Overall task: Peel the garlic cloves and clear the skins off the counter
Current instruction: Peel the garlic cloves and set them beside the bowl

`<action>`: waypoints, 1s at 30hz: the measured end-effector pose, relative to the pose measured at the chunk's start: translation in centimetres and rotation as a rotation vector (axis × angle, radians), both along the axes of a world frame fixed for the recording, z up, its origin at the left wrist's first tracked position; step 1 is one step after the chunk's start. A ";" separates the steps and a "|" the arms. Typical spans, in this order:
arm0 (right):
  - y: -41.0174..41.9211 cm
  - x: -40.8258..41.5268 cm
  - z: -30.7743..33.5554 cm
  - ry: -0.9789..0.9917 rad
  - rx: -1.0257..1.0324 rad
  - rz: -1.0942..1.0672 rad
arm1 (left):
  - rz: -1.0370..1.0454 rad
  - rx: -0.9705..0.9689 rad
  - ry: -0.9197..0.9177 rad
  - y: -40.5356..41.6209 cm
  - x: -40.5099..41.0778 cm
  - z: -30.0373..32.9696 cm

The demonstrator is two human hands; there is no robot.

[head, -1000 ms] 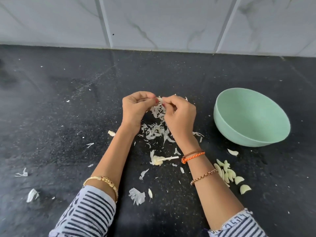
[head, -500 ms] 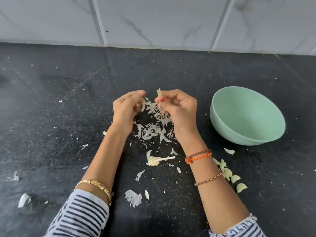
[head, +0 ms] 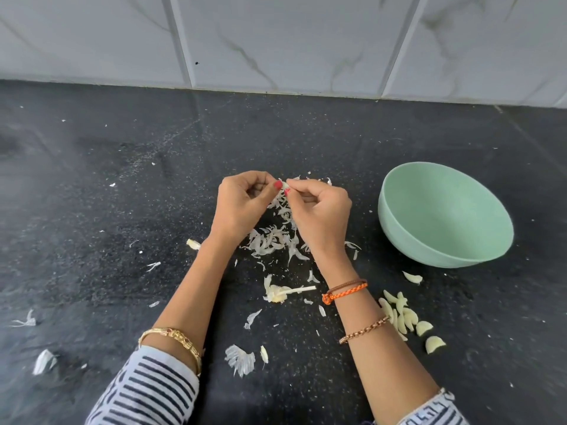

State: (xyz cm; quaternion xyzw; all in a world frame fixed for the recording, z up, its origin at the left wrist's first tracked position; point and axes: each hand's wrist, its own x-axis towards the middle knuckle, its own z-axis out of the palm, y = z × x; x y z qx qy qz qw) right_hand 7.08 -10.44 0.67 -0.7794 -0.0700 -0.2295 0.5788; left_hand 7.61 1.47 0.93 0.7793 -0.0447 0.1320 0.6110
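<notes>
1. Nearest the camera, 2 striped sleeves [head: 147, 391] come in from the bottom edge, with a gold bangle [head: 171, 337] on the left wrist.
2. Just ahead of them, a fan-shaped skin scrap [head: 241, 360] lies on the black table [head: 92, 240], with another loose scrap [head: 43, 361] well off to the left.
3. On the right, a cluster of peeled cloves [head: 405, 320] sits on the table just beside the right forearm, which wears a bead chain [head: 365, 329] and an orange braided band [head: 345, 294].
4. Between the forearms lies the stripped bulb core [head: 277, 294], its pale stem pointing right.
5. Further up, a pile of papery skins [head: 273, 240] spreads across the table under and between the wrists.
6. Above that pile, the left hand [head: 237, 207] and right hand [head: 322, 210] meet, fingers curled, both pinching a small garlic clove [head: 286, 185] between red-nailed fingertips, held up off the table.
7. To the right, a mint-green bowl [head: 460, 250] rests on the table, tilted toward the camera, near the peeled cloves but apart from them.
8. Farthest back, marbled white wall tiles [head: 276, 41] rise from the table's rear edge.
</notes>
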 end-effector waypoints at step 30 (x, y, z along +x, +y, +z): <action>-1.0 0.5 0.2 -0.012 -0.070 0.063 | -0.069 -0.136 0.007 0.1 0.2 -0.1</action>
